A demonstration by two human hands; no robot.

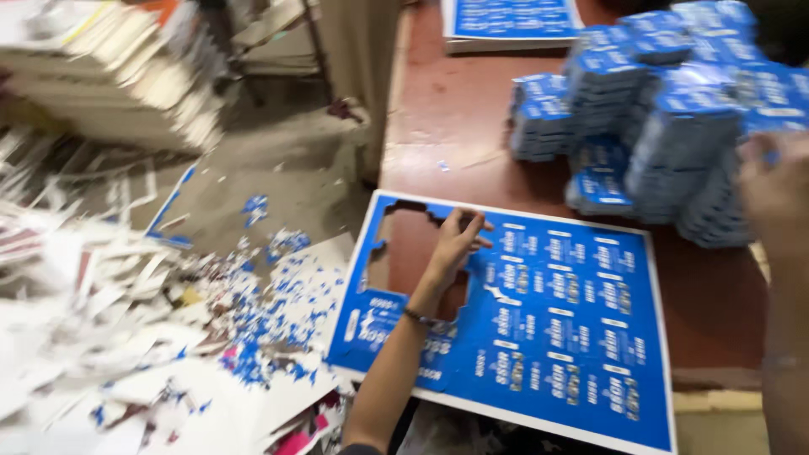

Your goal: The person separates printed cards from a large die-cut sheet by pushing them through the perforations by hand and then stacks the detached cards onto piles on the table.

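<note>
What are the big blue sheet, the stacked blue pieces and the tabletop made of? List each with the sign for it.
Big blue sheet: seemingly printed cardboard, slightly glossy; white border, a punched-out hole under the left hand.
Stacked blue pieces: likely the same card; thin layered edges show, by the right hand.
Tabletop: reddish-brown, smooth, perhaps painted or laminated wood; unclear.

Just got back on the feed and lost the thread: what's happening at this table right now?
A person is working at a reddish table over a big blue printed sheet. The left hand rests flat on the sheet beside a hole where a piece has already come out. The right hand is up at the stacks of blue cards; it is too blurred to tell its grip. Paper scraps litter the floor to the left.
</note>
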